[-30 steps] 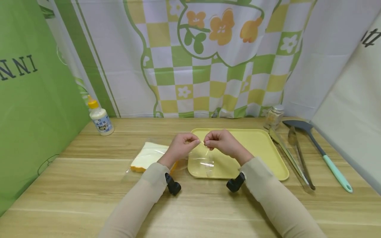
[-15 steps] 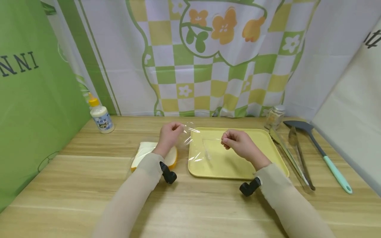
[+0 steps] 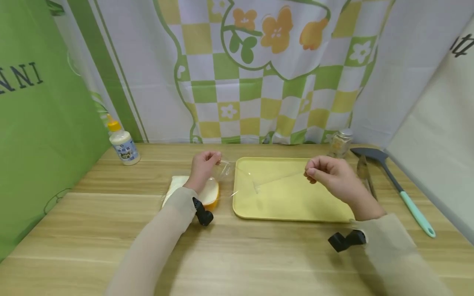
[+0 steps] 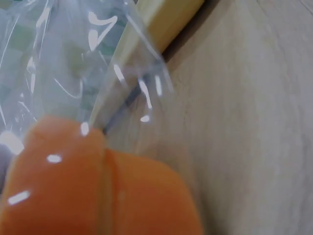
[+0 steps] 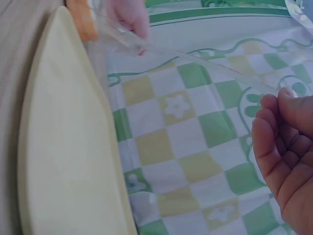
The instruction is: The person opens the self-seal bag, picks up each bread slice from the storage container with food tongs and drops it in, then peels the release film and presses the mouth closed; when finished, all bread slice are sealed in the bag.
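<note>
My left hand [image 3: 201,172] pinches the edge of a clear plastic bag [image 4: 68,63], above two bread slices [image 3: 210,192] with orange crusts. The bread lies inside the bag on the table, and the left wrist view shows the crusts close up. Over the right part of the tray, my right hand [image 3: 331,176] pinches the end of a thin clear strip [image 5: 215,66] between thumb and index finger, its other fingers curled. Taut, the strip runs back to the bag by my left hand. How it joins the bag is too small to tell.
A yellow tray [image 3: 274,213] lies under the strip. To its right are tongs [image 3: 364,174], partly behind my right hand, and a dark spatula [image 3: 392,176] with a mint handle. A glass jar [image 3: 340,143] stands behind; a yellow-capped bottle [image 3: 125,147] stands back left.
My hands have parted from close together above the tray. The right hand has moved far right, drawing out the clear strip; the left hand has moved left, towards the bread.
</note>
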Demonstrator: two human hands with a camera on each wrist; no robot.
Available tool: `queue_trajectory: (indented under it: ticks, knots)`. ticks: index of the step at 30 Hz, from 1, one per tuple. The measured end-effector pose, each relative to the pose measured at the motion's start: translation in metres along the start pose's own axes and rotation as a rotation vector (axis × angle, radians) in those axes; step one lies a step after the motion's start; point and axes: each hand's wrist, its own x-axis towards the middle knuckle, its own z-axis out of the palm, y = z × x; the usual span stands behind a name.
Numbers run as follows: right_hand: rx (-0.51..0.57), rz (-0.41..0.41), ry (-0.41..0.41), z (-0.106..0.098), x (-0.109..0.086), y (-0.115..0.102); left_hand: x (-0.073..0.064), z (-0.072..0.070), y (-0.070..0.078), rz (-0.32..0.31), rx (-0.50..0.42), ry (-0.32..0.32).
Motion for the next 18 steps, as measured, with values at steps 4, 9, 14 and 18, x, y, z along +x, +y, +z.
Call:
queue_trajectory:
  ticks: [4,9,14,18]
  knots:
    - [0.048,-0.086,0.052,-0.009,-0.006,-0.007,0.001,-0.002,-0.001,0.004,0.022,0.012]
    - [0.226,-0.153,0.088,-0.012,-0.011,-0.015,0.001,-0.003,-0.002,0.0,0.036,0.017]
    - [0.362,-0.172,0.13,-0.016,-0.017,-0.022,0.0,-0.001,-0.001,0.011,0.022,0.014]
    - [0.406,-0.217,0.154,-0.021,-0.019,-0.024,0.0,-0.001,-0.002,0.028,0.023,0.008]
